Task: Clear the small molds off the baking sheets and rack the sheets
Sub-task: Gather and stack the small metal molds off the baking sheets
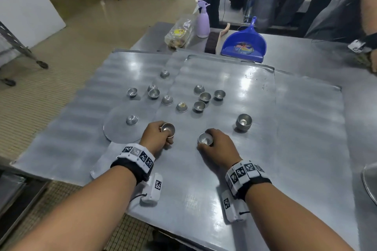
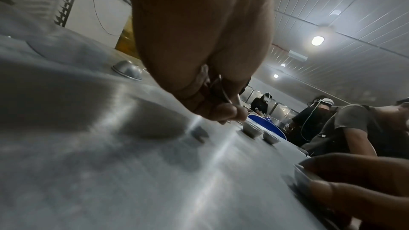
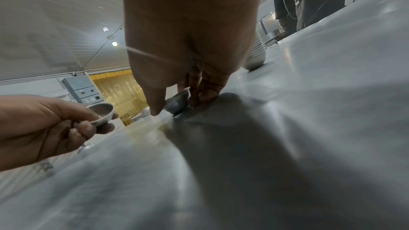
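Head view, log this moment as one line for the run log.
left hand: holds mold | right hand: grips mold | loose molds: still on baking sheets | sheets: not racked

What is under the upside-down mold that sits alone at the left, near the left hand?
The upside-down mold rests on a flat round metal disc, which lies on the baking sheet. Anything inside it is hidden.

Your steel table (image 1: pixel 318 51) carries overlapping baking sheets (image 1: pixel 234 179), the upper one right of centre. At the far edge, directly on the table, you have a bread bag (image 1: pixel 179 32), a lilac spray bottle (image 1: pixel 203 20), a brush (image 1: pixel 214 42) and a blue dustpan (image 1: pixel 244 44) side by side.
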